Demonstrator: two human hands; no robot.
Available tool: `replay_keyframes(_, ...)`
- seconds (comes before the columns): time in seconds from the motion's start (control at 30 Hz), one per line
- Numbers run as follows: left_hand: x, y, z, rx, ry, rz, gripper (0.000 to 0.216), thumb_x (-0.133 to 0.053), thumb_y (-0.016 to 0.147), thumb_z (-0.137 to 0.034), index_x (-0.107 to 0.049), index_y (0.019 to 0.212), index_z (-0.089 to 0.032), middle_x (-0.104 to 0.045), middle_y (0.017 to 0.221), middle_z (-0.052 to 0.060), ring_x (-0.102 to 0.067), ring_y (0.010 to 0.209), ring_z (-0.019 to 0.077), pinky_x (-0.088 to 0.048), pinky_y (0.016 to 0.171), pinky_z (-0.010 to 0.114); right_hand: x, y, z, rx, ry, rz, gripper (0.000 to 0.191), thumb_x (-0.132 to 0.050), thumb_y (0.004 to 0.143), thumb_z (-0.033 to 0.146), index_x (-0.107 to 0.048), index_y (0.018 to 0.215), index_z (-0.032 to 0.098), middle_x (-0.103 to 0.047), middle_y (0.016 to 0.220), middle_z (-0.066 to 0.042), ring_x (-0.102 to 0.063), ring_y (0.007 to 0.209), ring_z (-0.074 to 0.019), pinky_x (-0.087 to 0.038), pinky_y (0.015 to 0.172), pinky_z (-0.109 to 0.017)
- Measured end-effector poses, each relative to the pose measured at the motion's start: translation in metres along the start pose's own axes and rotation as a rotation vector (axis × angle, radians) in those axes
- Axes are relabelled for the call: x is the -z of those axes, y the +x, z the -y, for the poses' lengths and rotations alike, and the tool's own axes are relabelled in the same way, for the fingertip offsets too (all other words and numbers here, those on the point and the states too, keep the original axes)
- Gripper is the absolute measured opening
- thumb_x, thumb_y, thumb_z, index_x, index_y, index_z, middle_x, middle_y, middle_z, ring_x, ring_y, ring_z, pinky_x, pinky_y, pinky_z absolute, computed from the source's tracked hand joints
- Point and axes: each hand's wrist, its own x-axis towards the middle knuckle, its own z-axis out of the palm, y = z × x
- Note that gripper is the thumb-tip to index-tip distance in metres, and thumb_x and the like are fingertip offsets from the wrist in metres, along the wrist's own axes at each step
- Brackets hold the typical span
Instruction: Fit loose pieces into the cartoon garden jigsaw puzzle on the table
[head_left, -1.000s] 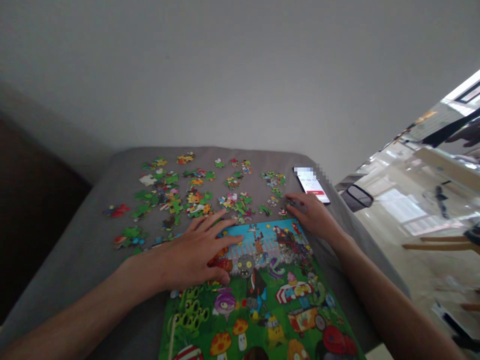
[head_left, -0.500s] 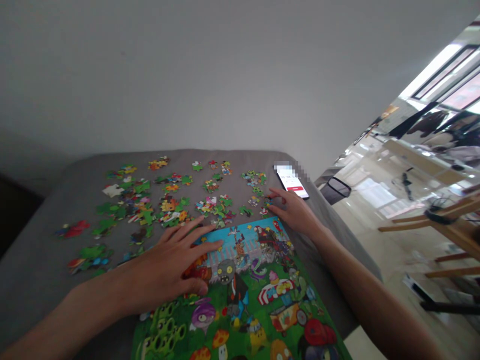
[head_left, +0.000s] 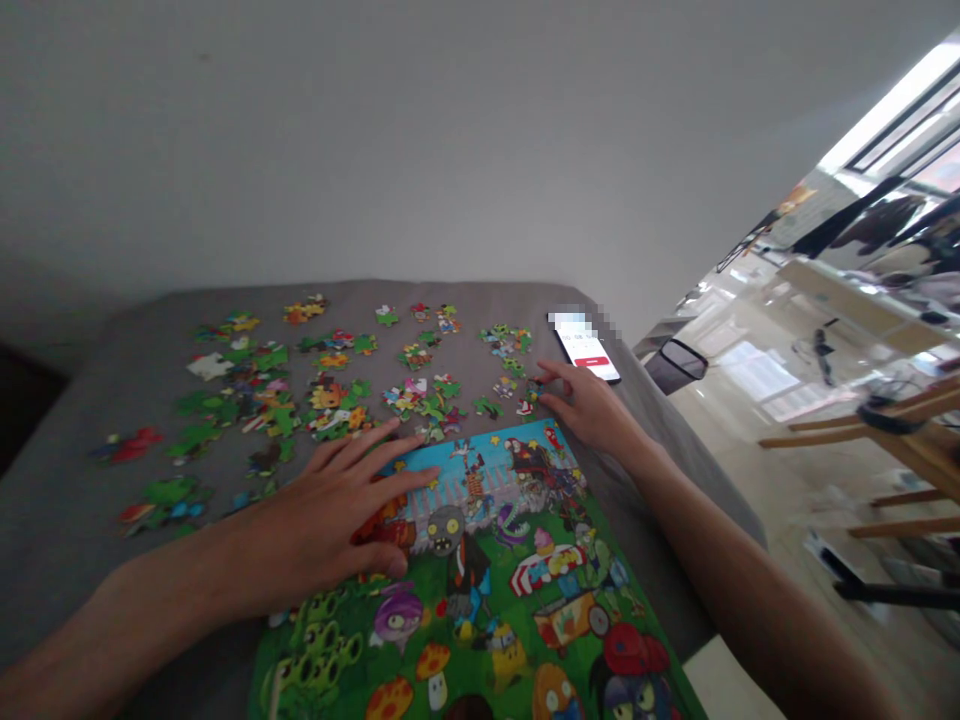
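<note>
My left hand [head_left: 349,505] lies with its fingers spread over the upper left part of a cartoon picture board [head_left: 487,580] of plants and zombies. It holds nothing. My right hand [head_left: 589,410] is beyond the board's top right corner, with thumb and fingertips closed around a small dark puzzle piece [head_left: 534,389] that they partly hide. Close to those fingertips lie a red and white puzzle piece [head_left: 524,407] and a greyish one [head_left: 505,386]. Loose puzzle pieces [head_left: 420,395] form small clusters past the board's top edge, and more green pieces [head_left: 206,408] spread out to the left.
A phone [head_left: 589,350] with a lit screen lies at the back right of the grey cloth-covered table [head_left: 150,350]. Behind it rises a plain wall [head_left: 390,150]. To the right, the tiled floor [head_left: 765,460] and a wooden stool [head_left: 900,430] are in view.
The view has shifted slightly, so the board and pieces appear a little higher and further left. Both hands keep nearly the same places, the right fingertips still at the small piece.
</note>
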Motion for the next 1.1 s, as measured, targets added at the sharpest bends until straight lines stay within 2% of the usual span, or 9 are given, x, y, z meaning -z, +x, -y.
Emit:
replay_keyframes(0.13, 0.000, 0.000, 0.000, -0.004, 0.021, 0.022, 0.070, -0.062, 0.088, -0.078, -0.051, 0.151, -0.049, -0.032, 0.171, 0.000, -0.023, 0.158, 0.0439, -0.030, 0.122, 0.067, 0.004, 0.001, 0.001, -0.009, -0.008, 0.007, 0.046, -0.069, 0.088, 0.017, -0.067, 0.134, 0.019, -0.077, 0.113, -0.011, -0.068, 0.105, -0.0285, -0.052, 0.096, -0.047)
replay_keyframes(0.33, 0.005, 0.003, 0.001, 0.018, 0.039, 0.058, 0.069, -0.059, 0.089, -0.079, -0.053, 0.150, -0.048, -0.036, 0.169, 0.003, -0.029, 0.154, 0.0489, -0.036, 0.117, 0.071, 0.017, 0.002, 0.005, -0.031, -0.017, 0.007, 0.049, -0.072, 0.086, 0.024, -0.066, 0.134, 0.019, -0.077, 0.109, -0.009, -0.067, 0.091, -0.0244, -0.053, 0.086, -0.040)
replay_keyframes(0.47, -0.003, 0.002, 0.010, -0.027, 0.041, 0.012, 0.068, -0.058, 0.089, -0.078, -0.051, 0.151, -0.052, -0.037, 0.169, -0.001, -0.030, 0.154, 0.0482, -0.035, 0.117, 0.069, 0.025, 0.003, 0.007, -0.041, -0.006, 0.011, 0.047, -0.072, 0.086, 0.026, -0.067, 0.131, 0.016, -0.076, 0.105, -0.009, -0.064, 0.079, -0.0199, -0.051, 0.077, -0.035)
replay_keyframes(0.6, -0.012, -0.001, 0.018, -0.033, 0.070, -0.004, 0.072, -0.055, 0.088, -0.081, -0.043, 0.154, -0.055, -0.036, 0.170, -0.003, -0.028, 0.155, 0.0480, -0.037, 0.116, 0.070, 0.027, 0.003, 0.008, -0.033, -0.003, 0.016, 0.036, -0.074, 0.085, 0.024, -0.072, 0.120, 0.015, -0.074, 0.096, -0.008, -0.061, 0.077, -0.0186, -0.047, 0.074, -0.032)
replay_keyframes(0.7, -0.012, -0.001, 0.018, -0.033, 0.069, -0.001, 0.072, -0.054, 0.089, -0.081, -0.043, 0.155, -0.054, -0.035, 0.170, -0.003, -0.027, 0.155, 0.0479, -0.036, 0.117, 0.069, 0.027, 0.003, 0.010, -0.012, 0.006, 0.010, 0.027, -0.074, 0.085, 0.023, -0.074, 0.110, 0.015, -0.073, 0.092, -0.006, -0.059, 0.076, -0.0175, -0.044, 0.073, -0.031)
replay_keyframes(0.9, -0.002, 0.001, 0.009, -0.016, 0.042, 0.039, 0.068, -0.054, 0.090, -0.080, -0.052, 0.151, -0.049, -0.037, 0.169, 0.000, -0.031, 0.154, 0.0466, -0.035, 0.118, 0.067, 0.028, 0.003, 0.014, 0.043, 0.041, -0.047, 0.014, -0.070, 0.087, 0.022, -0.073, 0.100, 0.018, -0.072, 0.096, -0.005, -0.055, 0.073, -0.0160, -0.042, 0.071, -0.030)
replay_keyframes(1.1, 0.004, 0.003, 0.001, 0.006, 0.025, 0.058, 0.071, -0.052, 0.091, -0.082, -0.052, 0.152, -0.045, -0.034, 0.170, 0.004, -0.030, 0.155, 0.0456, -0.029, 0.121, 0.067, 0.028, 0.001, 0.019, 0.084, 0.108, -0.101, 0.010, -0.068, 0.088, 0.026, -0.073, 0.093, 0.020, -0.075, 0.104, -0.007, -0.051, 0.066, -0.0146, -0.043, 0.066, -0.032)
